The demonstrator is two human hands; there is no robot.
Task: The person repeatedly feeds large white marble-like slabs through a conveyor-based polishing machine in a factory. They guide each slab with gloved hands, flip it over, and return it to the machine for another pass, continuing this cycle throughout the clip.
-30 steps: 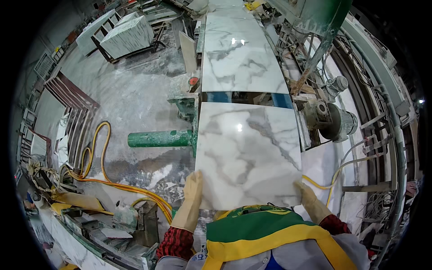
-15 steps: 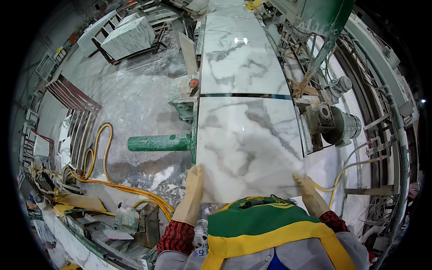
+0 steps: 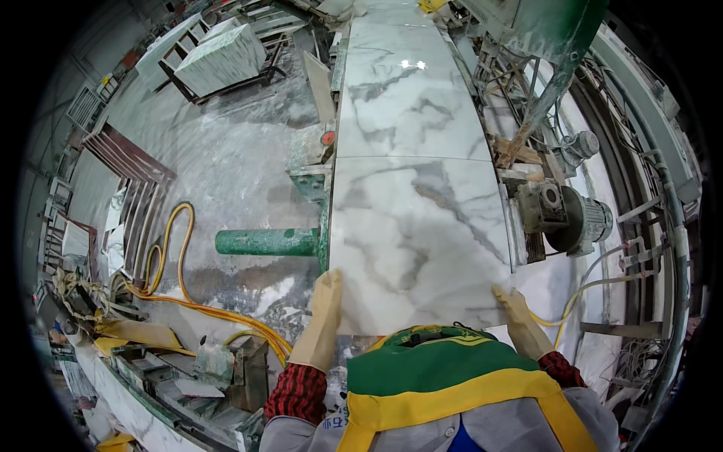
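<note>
A: Fingers (image 3: 325, 290) of the left hand (image 3: 320, 324), gloved, lie flat and together along the near-left corner of the near marble slab (image 3: 418, 241). Fingers of the right hand (image 3: 520, 320), also gloved, press the near-right corner the same way. No wrap-around grip on either; palms and fingers bear against the edge. Whether thumbs hook under, can't tell.

B: Where's the slab sit?

A: Flat on the long machine bed, near edge right at the person's chest, far edge butted against a second slab (image 3: 410, 90) w/ only a thin seam between them.

B: Step in hand?

A: My read: feeding the near slab fwd along the bed, both hands pushing from the back edge. Next move, I'd judge, calls for even pressure L and R so the slab stays square to the seam and doesn't skew toward the motor (image 3: 576, 218) on the right side.

B: Counts?

A: 2 white grey-veined slabs on the bed. 2 gloved hands. 1 green roller (image 3: 267, 241) sticking out left of the bed. 1 big motor beside the near slab, plus a smaller one (image 3: 580, 143) further up. Yellow hose (image 3: 173, 256) looped on the wet floor, strands not countable. 1 stack of pale slabs on a rack (image 3: 226, 56) far left.
</note>
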